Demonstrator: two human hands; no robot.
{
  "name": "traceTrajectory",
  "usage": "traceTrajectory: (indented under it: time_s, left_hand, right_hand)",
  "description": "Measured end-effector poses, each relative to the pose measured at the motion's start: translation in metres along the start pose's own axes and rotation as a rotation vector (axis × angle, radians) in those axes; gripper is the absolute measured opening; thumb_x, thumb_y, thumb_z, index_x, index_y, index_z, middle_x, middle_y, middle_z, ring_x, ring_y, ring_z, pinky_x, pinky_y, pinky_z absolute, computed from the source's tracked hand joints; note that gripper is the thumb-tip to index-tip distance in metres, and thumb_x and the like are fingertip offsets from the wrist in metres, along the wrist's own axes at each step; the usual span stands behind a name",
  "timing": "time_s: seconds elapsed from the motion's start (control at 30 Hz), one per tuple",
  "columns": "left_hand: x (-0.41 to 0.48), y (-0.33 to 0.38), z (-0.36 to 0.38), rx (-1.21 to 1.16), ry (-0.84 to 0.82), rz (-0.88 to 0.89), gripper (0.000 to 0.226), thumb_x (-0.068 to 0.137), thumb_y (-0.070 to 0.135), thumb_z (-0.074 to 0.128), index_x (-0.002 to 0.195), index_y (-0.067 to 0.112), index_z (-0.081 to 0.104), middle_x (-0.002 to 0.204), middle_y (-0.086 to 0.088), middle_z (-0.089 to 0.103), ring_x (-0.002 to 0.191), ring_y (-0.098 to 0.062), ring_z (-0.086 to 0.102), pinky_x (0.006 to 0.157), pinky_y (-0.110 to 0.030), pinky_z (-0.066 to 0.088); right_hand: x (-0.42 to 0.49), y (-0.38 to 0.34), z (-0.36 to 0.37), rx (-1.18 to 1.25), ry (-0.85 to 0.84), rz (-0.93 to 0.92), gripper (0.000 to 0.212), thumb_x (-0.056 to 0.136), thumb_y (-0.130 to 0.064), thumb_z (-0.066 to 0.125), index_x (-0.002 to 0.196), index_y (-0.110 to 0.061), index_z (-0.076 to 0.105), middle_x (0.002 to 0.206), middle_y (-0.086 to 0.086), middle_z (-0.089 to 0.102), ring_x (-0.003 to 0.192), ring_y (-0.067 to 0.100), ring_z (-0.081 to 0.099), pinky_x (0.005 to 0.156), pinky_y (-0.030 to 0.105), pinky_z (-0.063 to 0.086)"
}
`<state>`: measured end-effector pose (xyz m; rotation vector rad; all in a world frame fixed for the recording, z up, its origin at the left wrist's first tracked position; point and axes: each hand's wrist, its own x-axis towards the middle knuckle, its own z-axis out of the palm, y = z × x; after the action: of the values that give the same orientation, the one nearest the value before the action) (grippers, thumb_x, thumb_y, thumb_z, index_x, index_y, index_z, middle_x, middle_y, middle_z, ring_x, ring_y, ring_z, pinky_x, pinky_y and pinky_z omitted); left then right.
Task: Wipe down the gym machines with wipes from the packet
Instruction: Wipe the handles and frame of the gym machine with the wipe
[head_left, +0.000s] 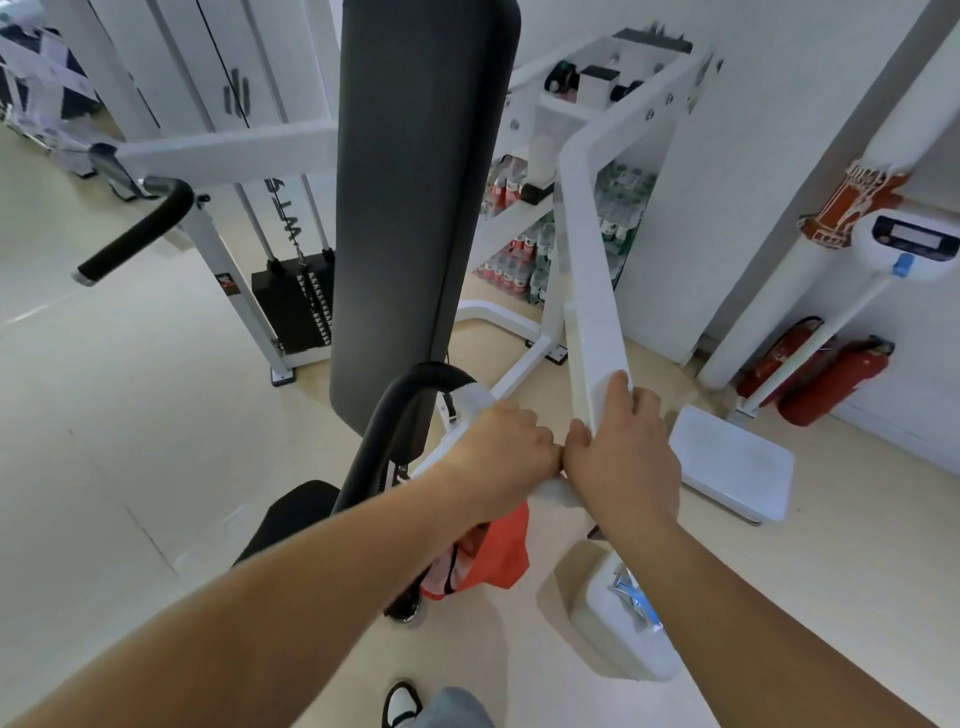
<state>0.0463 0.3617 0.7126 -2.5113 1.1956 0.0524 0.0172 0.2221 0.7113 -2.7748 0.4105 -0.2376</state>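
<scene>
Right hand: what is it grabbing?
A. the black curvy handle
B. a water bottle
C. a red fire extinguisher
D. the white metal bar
D: the right hand has its fingers and thumb curled round the lower end of the white metal bar, nowhere near the other things.

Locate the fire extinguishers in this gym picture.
In the head view, the extinguishers sit on the floor at the far right, against the wall, just behind the post of the scale.
</scene>
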Motion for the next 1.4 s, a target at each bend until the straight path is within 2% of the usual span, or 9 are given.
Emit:
traceTrajectory:
  time_s: [0.13,0.3,0.57,0.7,0.87,1.1,1.17,1.3,1.4]
  left_hand:
    - [-0.006,-0.064,-0.011,-0.064,-0.023,-0.247,0.014,0.089,0.018,0.063,0.1,0.025,0.058,0.09,0.005,0.063,0.086,-0.021,0.061,0.081,-0.036,0.047]
    - [-0.001,-0.054,-0.016,-0.069,-0.099,-0.53,0.014,0.088,0.019,0.064,0.101,0.024,0.059,0.088,0.002,0.053,0.092,-0.023,0.051,0.082,-0.038,0.037]
    - [-0.002,-0.025,-0.015,-0.009,-0.026,-0.016,0.012,0.092,0.016,0.061,0.1,0.023,0.057,0.068,0.003,0.035,0.076,-0.022,0.041,0.075,-0.036,0.028]
    - [-0.004,-0.081,-0.014,-0.086,-0.064,-0.281,0.021,0.094,0.021,0.058,0.114,0.022,0.063,0.095,0.002,0.063,0.092,-0.023,0.063,0.073,-0.036,0.038]
    - [-0.004,-0.09,-0.008,-0.237,-0.178,-0.495,0.031,0.094,0.012,0.058,0.124,0.018,0.061,0.1,-0.001,0.059,0.094,-0.023,0.059,0.073,-0.035,0.042]
    - [0.007,-0.03,-0.023,0.002,-0.173,-0.009,0.015,0.088,0.018,0.065,0.081,0.021,0.051,0.073,0.004,0.047,0.079,-0.022,0.051,0.08,-0.035,0.034]
    - [0.004,-0.034,-0.017,-0.024,-0.098,0.061,0.008,0.088,0.017,0.064,0.09,0.021,0.057,0.077,0.005,0.051,0.079,-0.022,0.053,0.077,-0.036,0.034]
    - [-0.004,-0.086,-0.006,-0.106,-0.052,-0.109,0.023,0.093,0.017,0.06,0.114,0.024,0.058,0.089,0.003,0.049,0.097,-0.025,0.062,0.076,-0.037,0.039]
    - [-0.017,-0.121,0.001,-0.327,-0.099,-0.343,0.026,0.093,0.015,0.055,0.118,0.02,0.058,0.087,0.003,0.049,0.086,-0.024,0.059,0.07,-0.035,0.049]
  right_hand:
    - [-0.001,0.002,0.002,-0.001,0.017,-0.004,0.064,0.099,-0.036,0.053,0.153,-0.015,0.026,0.138,0.011,0.045,0.108,0.03,0.057,0.069,0.033,0.042]
    - [0.0,-0.002,0.003,-0.015,0.013,0.018,0.065,0.098,-0.037,0.056,0.152,-0.014,0.028,0.133,0.011,0.046,0.105,0.03,0.057,0.065,0.034,0.043]
    - [0.0,-0.007,0.0,-0.049,0.015,0.041,0.063,0.099,-0.035,0.053,0.153,-0.017,0.026,0.136,0.01,0.045,0.104,0.029,0.057,0.067,0.035,0.043]
    - [-0.004,-0.009,-0.001,-0.045,0.028,0.069,0.064,0.099,-0.035,0.057,0.154,-0.016,0.03,0.133,0.008,0.048,0.101,0.028,0.06,0.066,0.034,0.047]
    - [-0.005,-0.012,0.001,-0.056,0.05,0.118,0.064,0.1,-0.036,0.055,0.156,-0.018,0.031,0.13,0.006,0.05,0.096,0.027,0.06,0.063,0.032,0.041]
    - [-0.003,-0.014,0.003,-0.094,0.032,0.145,0.065,0.1,-0.04,0.05,0.158,-0.023,0.026,0.134,0.005,0.048,0.105,0.027,0.058,0.068,0.037,0.05]
    - [-0.003,-0.014,0.001,-0.09,0.03,0.149,0.064,0.101,-0.04,0.05,0.158,-0.023,0.026,0.137,0.005,0.048,0.107,0.027,0.058,0.069,0.036,0.049]
    - [-0.003,-0.012,0.002,-0.08,0.055,0.125,0.062,0.1,-0.038,0.053,0.156,-0.022,0.031,0.134,0.004,0.05,0.103,0.028,0.06,0.065,0.035,0.046]
    - [-0.003,-0.012,0.005,-0.07,0.084,0.116,0.06,0.099,-0.036,0.054,0.153,-0.021,0.034,0.131,0.005,0.05,0.099,0.028,0.06,0.065,0.036,0.05]
